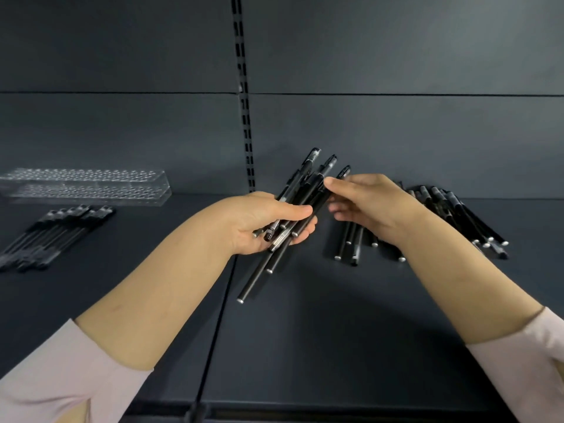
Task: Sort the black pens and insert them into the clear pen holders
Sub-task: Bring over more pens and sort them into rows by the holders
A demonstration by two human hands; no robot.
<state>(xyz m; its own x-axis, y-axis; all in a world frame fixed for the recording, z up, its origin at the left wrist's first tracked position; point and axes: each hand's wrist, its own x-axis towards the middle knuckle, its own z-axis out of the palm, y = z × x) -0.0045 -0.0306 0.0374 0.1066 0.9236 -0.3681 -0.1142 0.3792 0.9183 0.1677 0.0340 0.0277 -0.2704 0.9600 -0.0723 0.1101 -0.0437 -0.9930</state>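
Your left hand (268, 221) grips a bundle of black pens (305, 190); the thumb lies across the top of the barrels and the fingers curl beneath them. The bundle slants, its capped ends up and to the right, above the knuckles; its lower ends stick out past the palm toward you, and two of them reach well below the hand over the shelf (335, 315).

Your right hand (366, 206) meets the bundle from the right; its fingers are curled, with the index fingertip against the upper part of the pens and the thumb just below it. I cannot tell whether that finger and thumb actually pinch the outermost pen or only touch it.

Under your right wrist a few loose pens (351, 239) lie flat on the shelf; beyond them, further right, sits a larger pile of pens (470, 218), fanned and overlapping, near the back panel (396, 132).

Well apart on your left, a sorted row of pens (58, 230) lies side by side on the shelf; just behind it stand the clear pen holders (88, 186), long trays with rows of holes on top, against the back panel. A slotted upright (244, 102) runs up that panel behind your hands; pale sleeves (61, 377) cover both forearms near the bottom corners.
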